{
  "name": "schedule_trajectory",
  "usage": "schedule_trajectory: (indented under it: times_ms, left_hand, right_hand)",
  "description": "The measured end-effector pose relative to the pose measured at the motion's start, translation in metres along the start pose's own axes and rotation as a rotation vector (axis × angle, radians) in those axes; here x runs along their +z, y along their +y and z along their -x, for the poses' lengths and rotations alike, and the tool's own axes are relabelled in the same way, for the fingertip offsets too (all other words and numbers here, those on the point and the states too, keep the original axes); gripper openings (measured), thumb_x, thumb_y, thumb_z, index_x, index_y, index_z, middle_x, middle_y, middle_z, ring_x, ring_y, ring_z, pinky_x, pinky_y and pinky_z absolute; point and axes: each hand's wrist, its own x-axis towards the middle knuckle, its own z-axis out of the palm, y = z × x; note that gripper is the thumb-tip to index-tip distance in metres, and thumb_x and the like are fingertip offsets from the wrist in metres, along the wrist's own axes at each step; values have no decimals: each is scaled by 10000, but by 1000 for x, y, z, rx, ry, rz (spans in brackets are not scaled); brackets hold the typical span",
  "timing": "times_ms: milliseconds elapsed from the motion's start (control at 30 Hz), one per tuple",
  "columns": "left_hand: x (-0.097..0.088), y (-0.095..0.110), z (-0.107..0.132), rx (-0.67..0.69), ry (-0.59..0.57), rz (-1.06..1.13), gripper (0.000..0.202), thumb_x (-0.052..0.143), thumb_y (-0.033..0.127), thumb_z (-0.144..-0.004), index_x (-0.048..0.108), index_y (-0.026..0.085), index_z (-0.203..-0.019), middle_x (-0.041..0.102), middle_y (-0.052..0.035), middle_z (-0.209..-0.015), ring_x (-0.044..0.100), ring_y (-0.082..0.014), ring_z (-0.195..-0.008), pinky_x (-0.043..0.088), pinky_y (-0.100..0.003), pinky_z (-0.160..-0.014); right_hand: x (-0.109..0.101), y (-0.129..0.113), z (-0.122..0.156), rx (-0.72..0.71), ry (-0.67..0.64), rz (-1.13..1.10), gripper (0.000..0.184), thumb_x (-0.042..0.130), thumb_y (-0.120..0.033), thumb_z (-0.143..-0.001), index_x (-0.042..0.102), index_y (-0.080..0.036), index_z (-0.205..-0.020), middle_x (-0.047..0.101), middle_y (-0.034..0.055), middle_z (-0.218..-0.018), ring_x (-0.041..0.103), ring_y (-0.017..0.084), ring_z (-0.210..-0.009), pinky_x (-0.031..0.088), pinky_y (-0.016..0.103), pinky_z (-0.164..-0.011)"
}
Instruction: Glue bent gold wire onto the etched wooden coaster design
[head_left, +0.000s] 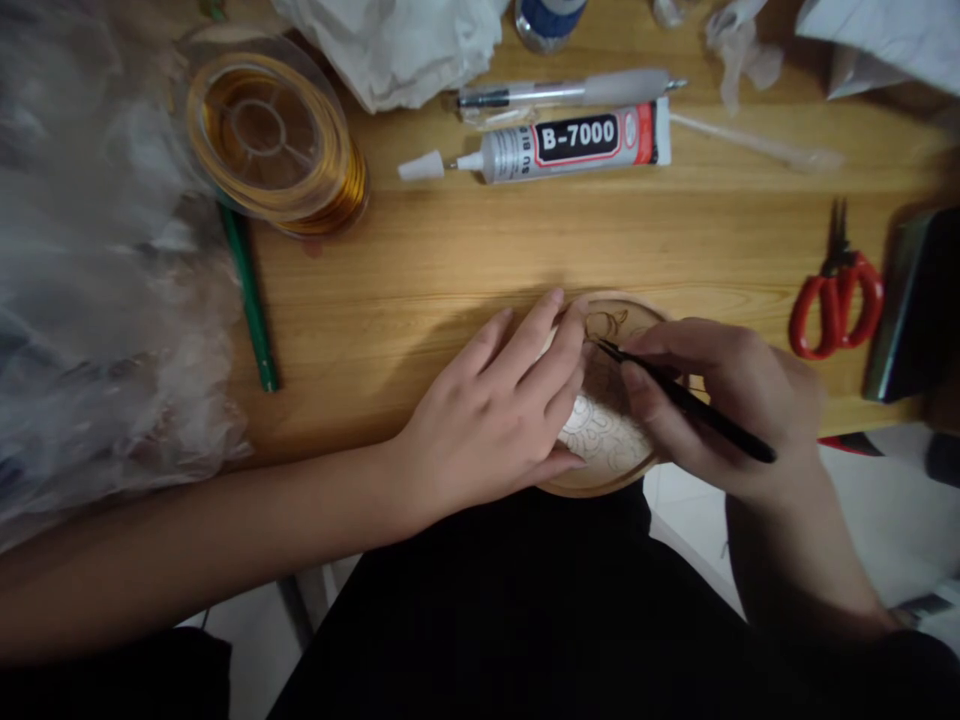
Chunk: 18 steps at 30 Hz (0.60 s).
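Observation:
A round wooden disc (609, 440) with a pale line pattern lies at the near edge of the wooden table (450, 270). My left hand (499, 410) rests flat on the disc's left side, fingers stretched out and pressing it down. My right hand (720, 400) is closed in a pinch around a thin black tool (682, 400). The tool's tip touches the upper part of the disc, close to my left fingertips. Both hands hide much of the disc.
A B-7000 glue tube (555, 145) and a pen (562, 92) lie at the back. A spool of gold wire (274, 140) stands at the back left beside a green stick (251, 300) and crumpled clear plastic (97, 300). Red scissors (836, 290) lie at the right.

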Motion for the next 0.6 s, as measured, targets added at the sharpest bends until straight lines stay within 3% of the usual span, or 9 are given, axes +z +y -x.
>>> schedule_trajectory:
  times_ms: [100, 200, 367, 433, 600]
  left_hand:
    - [0, 0, 0, -2, 2, -6, 743, 509, 638, -920, 561, 37, -1353, 507, -206, -1475, 476, -345, -1383, 433, -422, -1085]
    - [1, 0, 0, -5, 7, -8, 738, 515, 640, -917, 566, 44, -1349, 510, -197, -1476, 481, -344, -1379, 436, -420, -1084]
    - [4, 1, 0, -3, 19, 9, 747, 543, 653, -896, 582, 38, -1319, 507, -201, -1477, 478, -354, -1378, 433, -431, -1087]
    - [4, 1, 1, -4, 26, 19, 737, 537, 649, -902, 591, 32, -1301, 509, -208, -1472, 476, -355, -1379, 433, -430, -1086]
    - [4, 1, 1, -15, 32, 28, 710, 529, 634, -916, 597, 35, -1291, 512, -210, -1468, 475, -354, -1381, 431, -429, -1092]
  right_hand:
    - [-2, 1, -1, -10, -29, -17, 489, 666, -99, -825, 537, -281, -1260, 723, 19, -1182, 732, 198, -979, 636, 310, -778]
    - [-2, 2, -2, -10, -43, -18, 499, 679, -92, -814, 536, -262, -1260, 732, 16, -1151, 732, 184, -980, 627, 275, -787]
    - [0, -2, -2, 51, -42, -21, 363, 664, -120, -836, 568, -244, -1164, 750, 3, -1074, 736, 158, -935, 606, 243, -772]
    - [2, -5, -2, 84, -16, -10, 307, 664, -136, -842, 582, -238, -1119, 756, 2, -1048, 739, 154, -903, 599, 242, -763]
    - [12, -14, 3, 157, 129, -38, 363, 685, -123, -821, 586, -267, -1139, 744, -36, -923, 711, 138, -719, 574, 261, -625]
